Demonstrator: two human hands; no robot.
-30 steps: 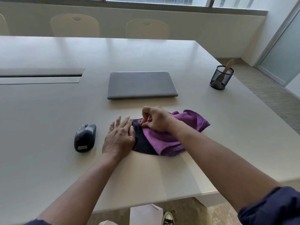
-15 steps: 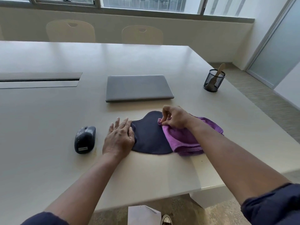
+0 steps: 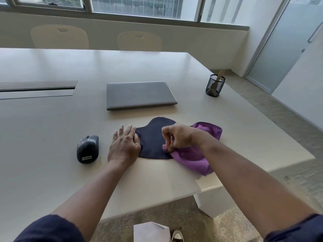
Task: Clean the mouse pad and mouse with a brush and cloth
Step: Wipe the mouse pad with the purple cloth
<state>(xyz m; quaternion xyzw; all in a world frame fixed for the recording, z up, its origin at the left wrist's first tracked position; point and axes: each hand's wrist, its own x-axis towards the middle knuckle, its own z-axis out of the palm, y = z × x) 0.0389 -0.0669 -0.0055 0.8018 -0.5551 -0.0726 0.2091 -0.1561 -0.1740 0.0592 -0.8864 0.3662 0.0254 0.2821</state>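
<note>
Nearest to you, both of your forearms reach forward over the near edge of a pale, smooth table [image 3: 52,172], with dark navy sleeves pushed up near the elbows. Your left hand [image 3: 124,145] lies flat, palm down, fingers straight and together, pressing on the left edge of a dark navy, heart-like curved fabric mouse pad [image 3: 153,137]. Your right hand [image 3: 176,137] sits just to the right of your left, over the pad's right side, its fingers curled down and pinching a fold of a purple fluffy microfibre cloth [image 3: 194,158]. The cloth trails from under that hand to the right and toward you, covering the pad's right edge, and a further part shows beyond your right wrist.

Just left of your left hand, apart from it, a dark grey-blue rounded computer mouse [image 3: 88,148] rests on the table, with a small label at its near end.

Beyond both hands lies a closed, flat grey laptop [image 3: 139,95]. Further out, ahead and to the right of your right hand, stands a black wire-mesh pen cup [image 3: 214,87] holding a light wooden-handled brush [image 3: 219,75]. Far to the left of your left hand, a grey cable hatch [image 3: 36,89] is set in the tabletop. Past the table's far edge, two cream chair backs [image 3: 139,41] stand below a window.
</note>
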